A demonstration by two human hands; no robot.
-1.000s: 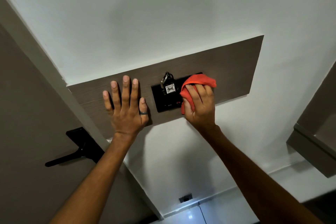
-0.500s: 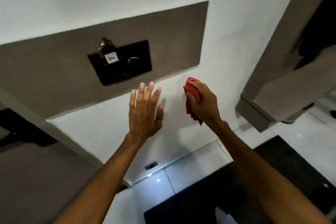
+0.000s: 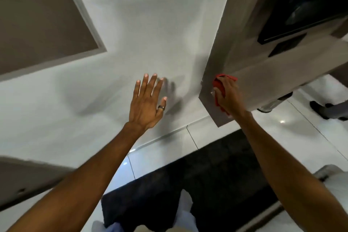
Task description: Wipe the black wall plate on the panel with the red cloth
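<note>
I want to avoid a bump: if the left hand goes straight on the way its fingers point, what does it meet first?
Most likely the white wall: the left hand is open, nothing shows between; its distance is unclear.

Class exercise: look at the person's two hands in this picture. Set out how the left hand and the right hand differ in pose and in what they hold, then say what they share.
The left hand is open, fingers spread, and holds nothing; the right hand is closed on the red cloth.
The left hand is in front of the white wall; the right hand is at the grey-brown corner.
The left hand wears a ring; none shows on the right hand.
Both are bare and raised.
</note>
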